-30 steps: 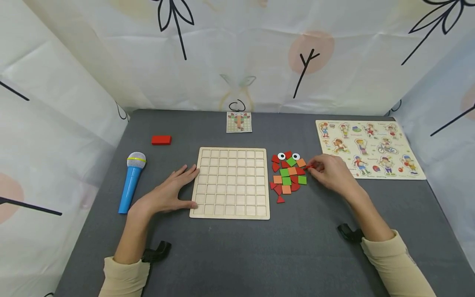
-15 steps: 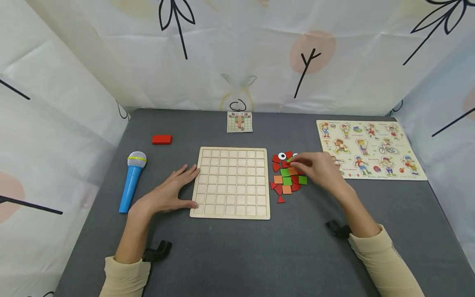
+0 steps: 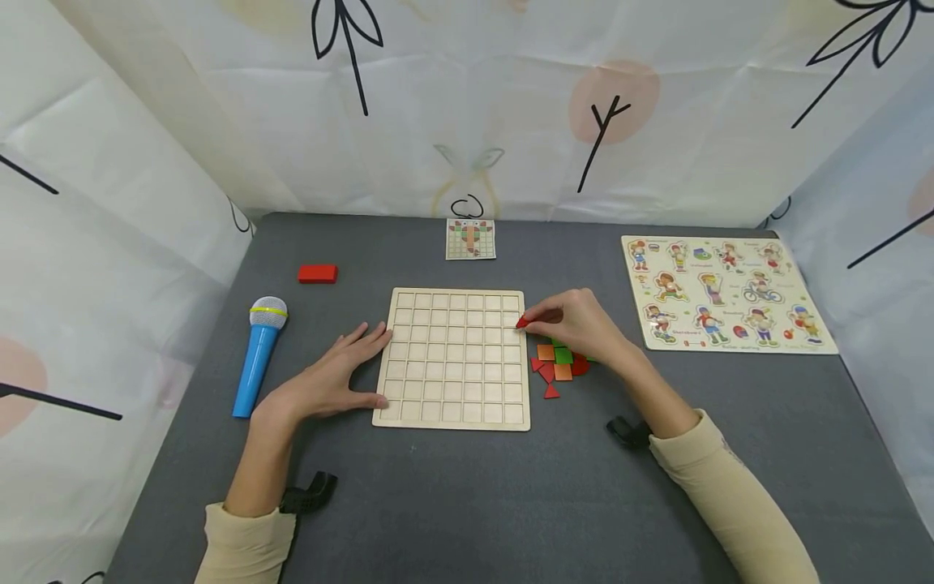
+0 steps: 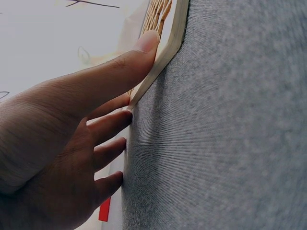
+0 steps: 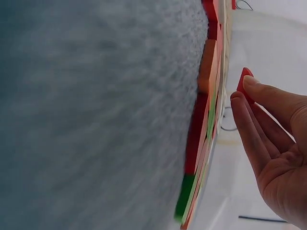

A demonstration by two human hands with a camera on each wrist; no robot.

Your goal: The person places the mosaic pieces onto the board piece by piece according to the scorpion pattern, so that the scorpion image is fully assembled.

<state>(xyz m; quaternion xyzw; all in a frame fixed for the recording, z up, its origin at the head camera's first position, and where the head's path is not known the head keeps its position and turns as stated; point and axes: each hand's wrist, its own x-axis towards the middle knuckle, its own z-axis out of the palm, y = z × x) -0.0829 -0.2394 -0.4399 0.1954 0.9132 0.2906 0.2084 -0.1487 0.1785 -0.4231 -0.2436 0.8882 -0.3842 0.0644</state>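
A square wooden grid board (image 3: 454,358) lies on the dark grey table, its cells bare. My left hand (image 3: 328,380) rests against the board's left edge with fingers spread; in the left wrist view the thumb (image 4: 115,69) lies along the board's rim. Over the board's right edge, my right hand (image 3: 580,326) pinches a small red tile (image 3: 521,322) between thumb and fingertips. The right wrist view shows that red tile (image 5: 242,86) raised clear of the loose pieces. Red, orange and green tiles (image 3: 563,372) lie right of the board, partly hidden under the right hand.
A small pattern card (image 3: 470,240) lies behind the board. At the left are a blue toy microphone (image 3: 257,361) and a red block (image 3: 317,274). A picture puzzle board (image 3: 730,296) lies at the back right. White printed cloth walls surround the table.
My right hand has moved left from the right side of the tile group, across it to the board's right edge, carrying a red tile. The left hand stays put.
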